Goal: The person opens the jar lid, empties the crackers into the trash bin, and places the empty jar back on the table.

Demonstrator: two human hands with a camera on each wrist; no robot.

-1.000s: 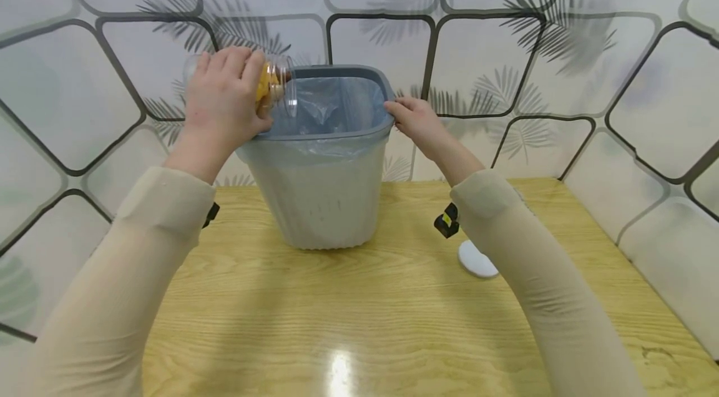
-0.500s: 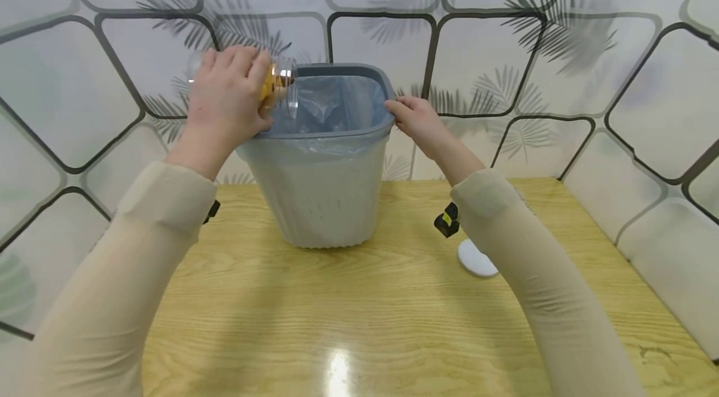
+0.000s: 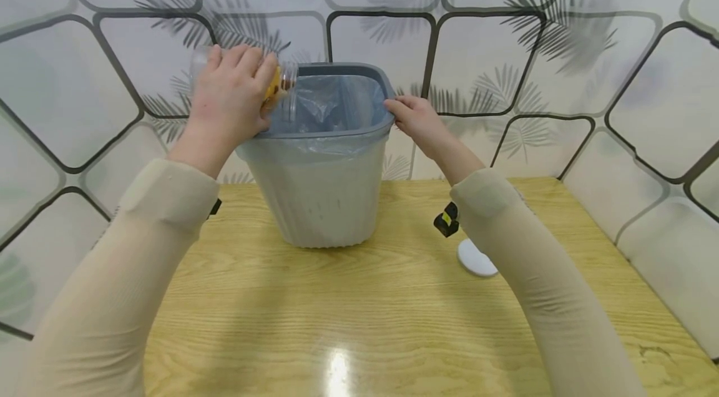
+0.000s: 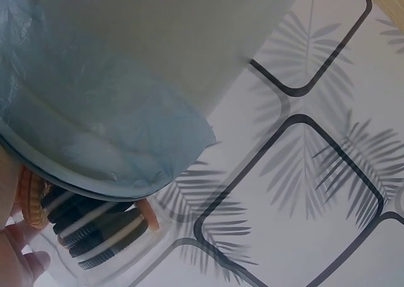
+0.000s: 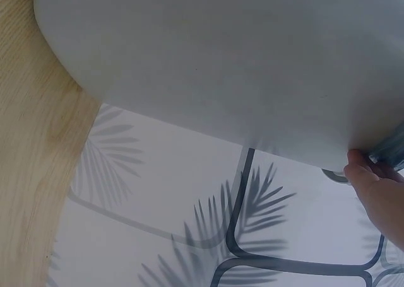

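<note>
My left hand (image 3: pixel 230 91) grips a clear jar (image 3: pixel 200 61) lying on its side, its mouth over the left rim of a trash bin (image 3: pixel 320 197). Dark sandwich cookies (image 4: pixel 104 236) and a few orange-brown ones show through the jar in the left wrist view. Something yellow is also visible in it, partly covered by my fingers. My right hand (image 3: pixel 418 122) pinches the bin's grey rim at the right. A pale blue bag (image 3: pixel 359 100) lines the bin and folds over its outside; the bottom inside is hidden.
A round white lid (image 3: pixel 476 258) lies on the wooden table (image 3: pixel 314 316), beside my right sleeve. Part of a black wrist-worn device (image 3: pixel 446 220) shows at that sleeve. The patterned wall (image 3: pixel 382 47) stands close behind the bin, with another wall at the right.
My left hand and the jar have shifted slightly right and up, and the jar's contents sit a little differently near its mouth. My right hand has barely moved.
</note>
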